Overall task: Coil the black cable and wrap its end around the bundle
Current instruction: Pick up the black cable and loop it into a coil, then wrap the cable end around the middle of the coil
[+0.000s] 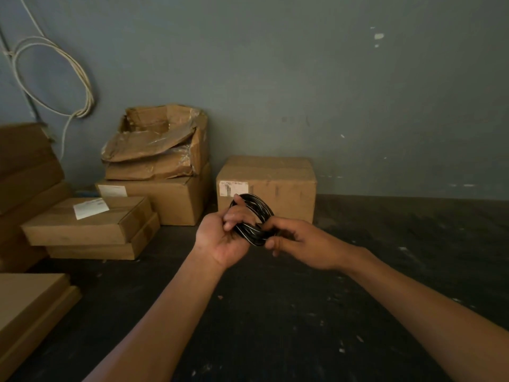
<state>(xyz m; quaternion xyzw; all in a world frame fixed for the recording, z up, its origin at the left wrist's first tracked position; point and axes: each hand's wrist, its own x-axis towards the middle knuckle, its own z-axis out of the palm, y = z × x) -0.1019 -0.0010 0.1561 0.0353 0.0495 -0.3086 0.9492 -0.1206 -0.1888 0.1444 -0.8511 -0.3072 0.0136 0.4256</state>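
Observation:
The black cable (254,213) is wound into a small round coil of several loops, held in the air in front of me. My left hand (223,238) grips the coil's left side, thumb up along the loops and fingers curled through the middle. My right hand (300,244) pinches the coil's lower right part between thumb and fingers. The cable's loose end is hidden among the loops and fingers.
A closed cardboard box (278,180) stands on the dark floor (275,312) just behind the coil. More boxes (154,172) are stacked at the left, flat ones (91,224) in front. A loop of white cable (55,78) hangs on the grey wall.

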